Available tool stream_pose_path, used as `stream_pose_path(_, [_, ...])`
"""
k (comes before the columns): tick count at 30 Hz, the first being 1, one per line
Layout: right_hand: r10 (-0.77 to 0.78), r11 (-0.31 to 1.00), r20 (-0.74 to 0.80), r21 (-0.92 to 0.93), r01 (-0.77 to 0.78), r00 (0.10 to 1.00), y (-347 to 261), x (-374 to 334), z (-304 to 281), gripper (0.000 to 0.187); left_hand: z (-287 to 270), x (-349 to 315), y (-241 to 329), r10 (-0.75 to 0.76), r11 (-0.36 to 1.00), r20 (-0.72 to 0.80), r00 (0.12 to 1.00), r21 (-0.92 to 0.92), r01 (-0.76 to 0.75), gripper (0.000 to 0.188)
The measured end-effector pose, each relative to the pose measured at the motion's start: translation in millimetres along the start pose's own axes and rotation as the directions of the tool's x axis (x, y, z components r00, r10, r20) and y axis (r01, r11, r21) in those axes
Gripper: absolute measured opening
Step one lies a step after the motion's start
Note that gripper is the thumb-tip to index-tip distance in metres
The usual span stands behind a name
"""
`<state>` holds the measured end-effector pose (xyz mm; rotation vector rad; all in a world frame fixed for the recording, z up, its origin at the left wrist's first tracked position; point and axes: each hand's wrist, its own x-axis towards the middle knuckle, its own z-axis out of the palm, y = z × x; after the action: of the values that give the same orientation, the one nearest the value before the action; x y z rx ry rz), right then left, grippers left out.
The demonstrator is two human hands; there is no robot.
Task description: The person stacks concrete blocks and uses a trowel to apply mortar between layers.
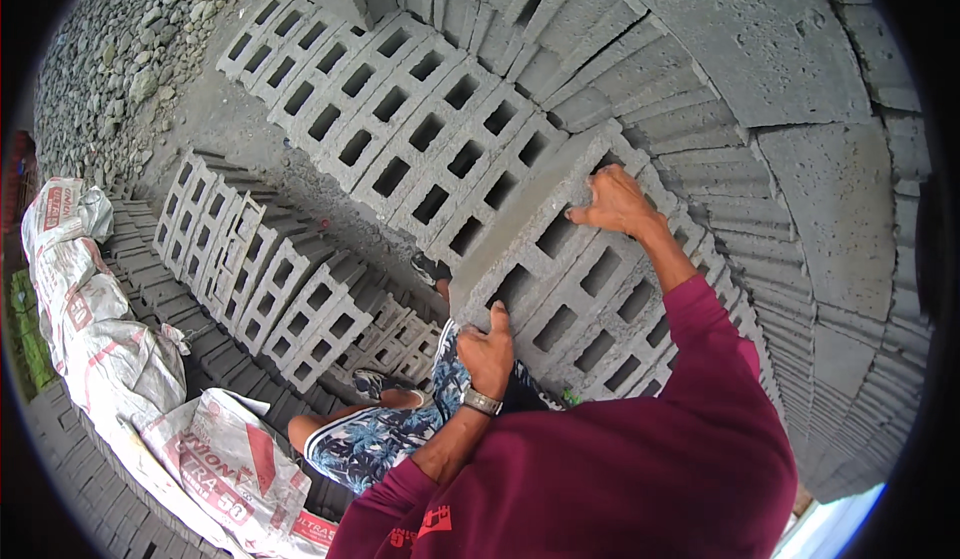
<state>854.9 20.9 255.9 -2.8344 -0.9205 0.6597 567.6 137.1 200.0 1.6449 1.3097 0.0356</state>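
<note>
Both my hands are on a grey hollow concrete block at the left end of a row of similar blocks standing on edge. My left hand grips its near end, a digit reaching to the nearest hole; the other fingers are partly hidden. At the far end, my right hand is closed on the block, with fingertips in the far hole and the thumb by the middle one. The block's smooth side faces left, and its other side stands close against the neighbouring blocks.
Another long row of hollow blocks lies ahead, and a shorter row stands to the left. High block stacks curve along the right. White printed sacks lie at the left, with gravel at the far left.
</note>
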Motion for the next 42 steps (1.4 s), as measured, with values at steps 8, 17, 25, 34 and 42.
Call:
stream_pose_path(8, [-0.048,0.974,-0.121,-0.227,0.02,0.992,-73,-9,-41,0.05,-84,35,-25,0.003,0.97,0.546,0.838,-0.207,0.131,0.059])
stream_pose_path(17, [-0.329,0.803,0.09,0.55,0.229,0.94,-365,-11,112,0.04,-250,161,-289,-0.195,0.98,-0.345,0.918,-0.103,0.169,0.046])
stream_pose_path(25, [-0.468,0.868,0.402,0.041,0.495,0.787,-479,-8,394,0.058,-352,227,-440,-0.483,0.841,-0.393,0.782,0.041,0.539,0.081])
stream_pose_path(34, [-0.133,0.974,0.506,-0.091,0.206,0.852,-517,3,465,0.076,-351,294,-513,-0.606,0.795,-0.071,0.792,-0.035,0.605,0.064])
stream_pose_path(42, [-0.119,0.991,0.124,0.069,0.111,0.985,-474,-8,486,0.051,-327,219,-464,-0.574,0.798,-0.275,0.771,0.025,0.602,0.053])
